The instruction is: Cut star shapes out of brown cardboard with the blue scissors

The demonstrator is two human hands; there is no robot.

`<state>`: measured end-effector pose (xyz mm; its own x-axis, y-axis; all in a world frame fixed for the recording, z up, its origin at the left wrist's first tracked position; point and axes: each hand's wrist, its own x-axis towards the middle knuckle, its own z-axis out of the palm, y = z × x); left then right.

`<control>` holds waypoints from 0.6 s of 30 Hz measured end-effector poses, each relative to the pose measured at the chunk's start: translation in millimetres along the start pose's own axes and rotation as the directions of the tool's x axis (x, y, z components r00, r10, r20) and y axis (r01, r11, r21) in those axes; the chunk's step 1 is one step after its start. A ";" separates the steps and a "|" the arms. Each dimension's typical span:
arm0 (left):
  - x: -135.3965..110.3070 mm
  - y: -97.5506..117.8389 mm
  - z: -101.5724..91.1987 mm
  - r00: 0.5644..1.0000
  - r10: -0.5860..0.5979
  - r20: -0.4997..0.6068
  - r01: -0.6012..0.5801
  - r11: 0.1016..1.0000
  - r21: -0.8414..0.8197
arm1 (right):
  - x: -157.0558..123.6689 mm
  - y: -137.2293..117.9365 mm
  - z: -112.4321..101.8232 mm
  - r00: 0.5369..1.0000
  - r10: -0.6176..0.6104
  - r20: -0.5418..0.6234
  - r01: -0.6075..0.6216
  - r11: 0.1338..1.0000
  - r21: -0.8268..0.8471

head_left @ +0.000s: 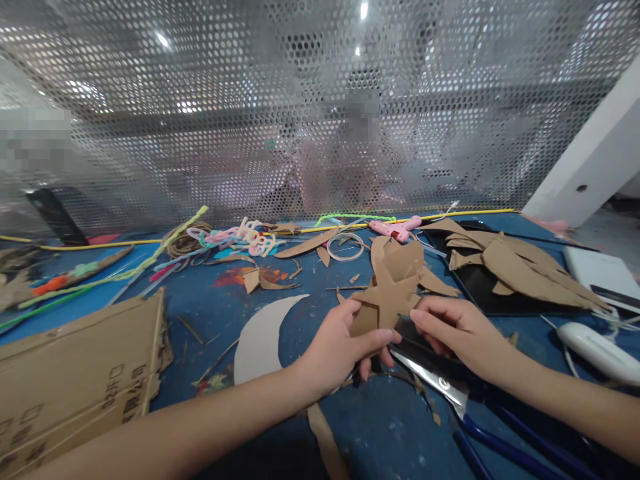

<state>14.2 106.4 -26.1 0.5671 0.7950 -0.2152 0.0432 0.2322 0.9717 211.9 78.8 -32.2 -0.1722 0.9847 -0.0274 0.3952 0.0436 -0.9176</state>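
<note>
A brown cardboard star (389,293) is held up just above the blue table, other cardboard showing close behind it. My left hand (343,343) pinches its left side and lower edge, thumb in front. On the other side, my right hand (457,330) is closed at the star's right point, with its lower fingers curled out of sight. Scissors (445,383) with dark blue handles lie below my right hand, their blade tips near my left fingers. To the left of my left hand, a pale grey cardboard crescent (255,343) rests flat.
Flattened cardboard (90,373) covers the left front. Pipe cleaners (245,237), a clear ring coil (345,247) and a pink glue gun (397,229) lie along the back. Cardboard scraps (530,270) pile up at right near a white device (600,350). Perforated metal mesh (320,153) stands behind the table.
</note>
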 end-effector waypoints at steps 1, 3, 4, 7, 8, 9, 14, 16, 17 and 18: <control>-0.8 0.0 0.2 1.000 0.012 -0.009 -0.012 1.000 0.015 | 0.0 -0.2 0.1 1.000 -0.005 -0.002 0.005 1.000 -0.007; -2.1 -1.4 0.4 0.996 0.080 -0.047 -0.077 0.995 0.065 | 0.2 -0.4 0.3 1.000 -0.016 -0.013 0.015 1.000 -0.021; -2.2 -2.9 -0.1 0.986 0.148 -0.079 -0.140 0.985 0.102 | 0.3 -0.3 0.3 0.999 -0.022 -0.028 0.021 0.999 -0.027; 1.2 -7.6 -6.7 0.914 0.364 -0.180 -0.303 0.906 0.295 | 2.0 0.4 -0.1 0.996 -0.042 -0.085 0.039 0.999 -0.037; 3.1 -7.5 -11.0 0.893 0.401 -0.204 -0.302 0.870 0.390 | 3.0 0.6 -0.8 0.993 -0.050 -0.104 0.047 0.998 -0.040; 4.8 -5.8 -16.1 0.881 0.415 -0.229 -0.261 0.828 0.497 | 4.1 0.5 -1.8 0.990 -0.063 -0.126 0.058 0.997 -0.044; -9.4 26.5 -40.6 0.874 0.472 -0.116 -0.166 0.515 0.841 | -0.1 -13.4 -21.2 0.948 -0.136 -0.288 0.127 0.991 -0.050; -28.1 37.1 -43.1 0.945 0.278 0.173 -0.283 0.424 0.860 | -11.8 -25.1 -37.5 0.927 -0.176 -0.332 0.154 0.984 -0.092; -38.2 38.6 -42.7 0.932 0.154 0.328 -0.363 0.377 0.852 | -20.3 -31.0 -47.0 0.920 -0.204 -0.335 0.168 0.977 -0.134; -47.4 37.2 -41.8 0.900 0.070 0.429 -0.428 0.322 0.845 | -30.4 -36.2 -56.7 0.908 -0.233 -0.347 0.181 0.967 -0.178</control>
<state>-45.5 100.8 16.2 0.8669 0.4914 -0.0843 0.4661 -0.7387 0.4869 254.0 56.9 24.4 0.0646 0.9428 0.3271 0.5115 0.2501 -0.8221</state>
